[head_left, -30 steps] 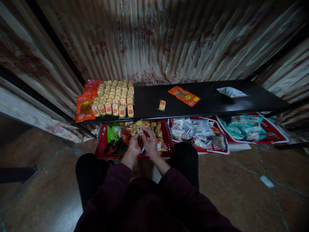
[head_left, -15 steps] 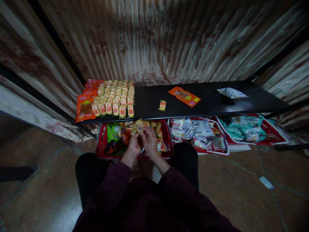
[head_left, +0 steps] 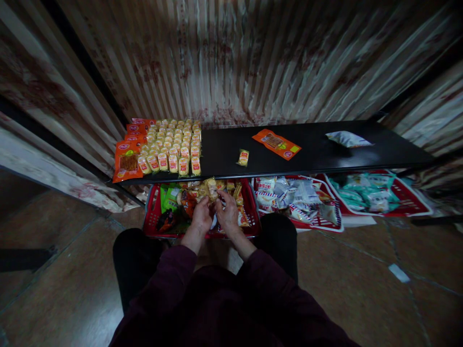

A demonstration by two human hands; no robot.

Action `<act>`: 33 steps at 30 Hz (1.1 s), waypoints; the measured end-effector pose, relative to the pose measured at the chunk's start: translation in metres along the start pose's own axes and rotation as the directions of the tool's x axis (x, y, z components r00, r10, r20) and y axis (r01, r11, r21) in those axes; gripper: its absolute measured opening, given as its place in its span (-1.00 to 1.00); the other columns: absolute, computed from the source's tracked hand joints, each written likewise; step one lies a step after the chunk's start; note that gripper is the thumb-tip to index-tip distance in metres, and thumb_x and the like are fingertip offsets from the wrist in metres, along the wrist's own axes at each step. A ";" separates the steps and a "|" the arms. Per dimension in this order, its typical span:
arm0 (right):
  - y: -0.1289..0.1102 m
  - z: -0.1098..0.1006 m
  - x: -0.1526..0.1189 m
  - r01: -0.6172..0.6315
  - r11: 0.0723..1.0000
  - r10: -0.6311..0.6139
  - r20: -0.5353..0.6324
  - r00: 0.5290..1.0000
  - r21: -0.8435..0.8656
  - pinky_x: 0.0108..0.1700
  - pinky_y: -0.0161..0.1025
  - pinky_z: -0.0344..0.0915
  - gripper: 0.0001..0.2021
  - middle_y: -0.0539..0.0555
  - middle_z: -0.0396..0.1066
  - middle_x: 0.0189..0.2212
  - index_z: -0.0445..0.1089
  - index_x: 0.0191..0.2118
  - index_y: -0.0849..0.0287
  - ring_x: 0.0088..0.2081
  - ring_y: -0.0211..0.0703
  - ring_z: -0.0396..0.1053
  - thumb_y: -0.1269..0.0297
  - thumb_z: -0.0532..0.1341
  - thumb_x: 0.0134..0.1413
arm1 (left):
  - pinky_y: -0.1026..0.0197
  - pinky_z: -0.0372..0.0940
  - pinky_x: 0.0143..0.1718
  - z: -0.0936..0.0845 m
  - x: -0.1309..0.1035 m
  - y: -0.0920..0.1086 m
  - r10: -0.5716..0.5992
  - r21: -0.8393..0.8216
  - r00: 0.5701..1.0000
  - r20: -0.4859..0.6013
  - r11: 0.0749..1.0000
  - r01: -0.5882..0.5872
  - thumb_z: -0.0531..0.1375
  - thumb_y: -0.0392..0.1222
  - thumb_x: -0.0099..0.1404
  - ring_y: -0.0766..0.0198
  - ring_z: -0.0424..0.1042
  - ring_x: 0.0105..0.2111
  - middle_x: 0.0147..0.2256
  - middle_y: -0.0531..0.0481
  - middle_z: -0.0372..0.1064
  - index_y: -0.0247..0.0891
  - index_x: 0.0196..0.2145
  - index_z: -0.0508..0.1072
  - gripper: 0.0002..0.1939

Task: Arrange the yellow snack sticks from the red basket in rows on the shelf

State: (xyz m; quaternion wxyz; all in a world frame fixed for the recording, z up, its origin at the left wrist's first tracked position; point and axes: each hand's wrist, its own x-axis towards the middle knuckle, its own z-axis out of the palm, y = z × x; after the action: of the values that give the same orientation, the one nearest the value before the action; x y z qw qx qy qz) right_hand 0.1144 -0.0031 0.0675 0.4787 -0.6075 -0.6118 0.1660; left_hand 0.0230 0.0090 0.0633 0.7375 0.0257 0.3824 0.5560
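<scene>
Both hands meet over the near red basket [head_left: 256, 218], their fingertips close together. Between them is a small yellow wrapped snack cake [head_left: 211, 186], partly covered by the fingers. My left hand [head_left: 201, 217] pinches it from the left, and my right hand [head_left: 227, 212] has its fingers on the right side. In the basket below lie green packets [head_left: 170, 198], an orange packet [head_left: 188, 203] and more yellow wrapped pieces. On the black shelf [head_left: 224, 144] above, many similar wrapped cakes [head_left: 173, 144] stand in tight rows, and a single cake [head_left: 243, 157] lies apart.
Orange snack packets [head_left: 127, 159] line the shelf's left end. Another orange packet [head_left: 277, 143] and a white packet [head_left: 347, 139] lie farther right. Two red baskets, one with white packets [head_left: 304, 193] and one with teal packets [head_left: 376, 193], sit under the shelf. Striped curtains [head_left: 231, 62] hang behind.
Both hands have shifted slightly at the basket and the right fingers have moved a little lower. More of the yellow wrapper now shows. The items on the shelf have not moved.
</scene>
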 end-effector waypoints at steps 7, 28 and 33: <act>0.003 0.002 0.002 -0.047 0.996 0.046 0.015 0.999 0.081 0.09 0.00 0.23 -0.67 0.20 0.44 -0.09 0.43 -0.07 0.19 -0.02 -0.03 0.34 0.28 0.02 0.15 | 0.26 0.26 -0.24 0.011 -0.010 0.005 0.071 -0.015 0.997 -0.041 0.997 -0.071 0.30 -0.31 -0.02 0.35 0.41 -0.40 -0.43 0.10 0.42 -0.25 -0.39 0.40 -0.80; 0.001 0.009 0.005 -0.443 0.759 0.394 0.204 0.896 0.478 -0.01 -0.14 0.30 -0.58 0.11 0.50 -0.18 0.45 -0.14 0.19 -0.13 -0.07 0.40 -0.02 0.19 0.00 | 0.15 0.26 -0.08 0.008 -0.004 -0.007 0.633 0.718 0.767 0.106 0.485 -0.499 0.16 -0.26 0.15 0.26 0.36 -0.20 -0.24 -0.05 0.38 -0.24 -0.30 0.45 -0.87; 0.003 0.012 0.008 -0.441 0.756 0.389 0.212 0.897 0.484 -0.03 -0.14 0.31 -0.58 0.08 0.51 -0.19 0.44 -0.09 0.17 -0.17 -0.08 0.41 0.00 0.21 -0.01 | 0.11 0.24 -0.02 0.007 -0.005 -0.006 0.688 0.768 0.690 0.226 0.310 -0.561 0.09 -0.36 0.16 0.24 0.36 -0.17 -0.26 -0.05 0.39 -0.22 -0.34 0.46 -0.82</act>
State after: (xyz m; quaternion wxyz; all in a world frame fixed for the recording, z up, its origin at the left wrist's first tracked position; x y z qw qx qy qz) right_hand 0.1081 0.0096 0.0627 0.5453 -0.5665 -0.4162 0.4566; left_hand 0.0312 0.0053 0.0678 0.3402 0.4545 0.5971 0.5667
